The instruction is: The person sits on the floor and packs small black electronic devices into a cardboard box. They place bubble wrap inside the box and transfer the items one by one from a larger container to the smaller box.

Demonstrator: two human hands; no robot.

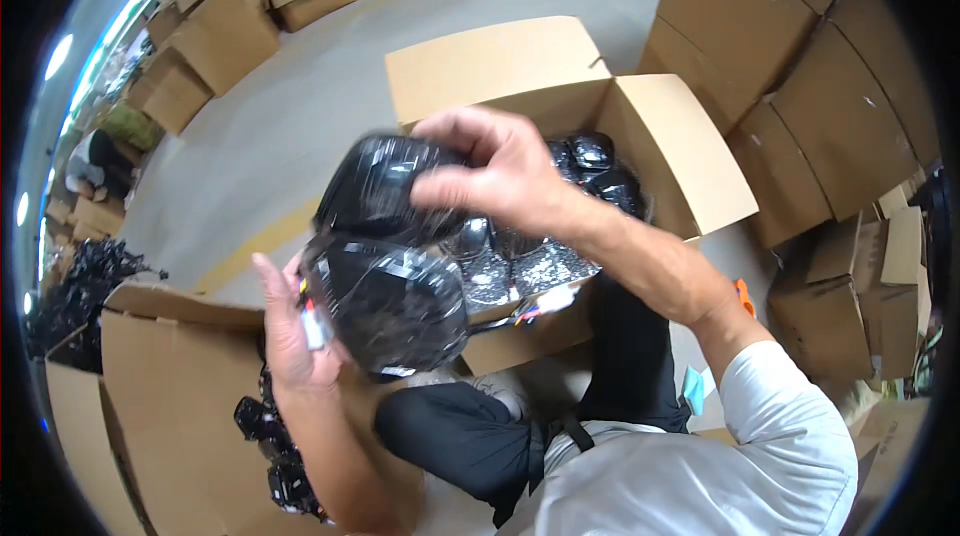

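Observation:
A glossy black part with two rounded lobes [388, 301], wrapped in clear film, is held up in front of me, left of the open carton. My right hand [500, 166] is closed over the edge of its upper lobe, thumb on the near face. At the lower lobe's left side, my left hand [300, 336] supports it with the thumb up; its other fingers are partly hidden behind the part. Something small, white and coloured shows beside the left palm. More wrapped black parts [592, 152] fill the open carton [690, 151].
A second open carton [190, 416] stands at my left, with several black parts [275, 456] by its inner side. Tall stacked cartons [760, 56] rise at the right. Black items [90, 286] are heaped far left, where another person [95, 164] bends down.

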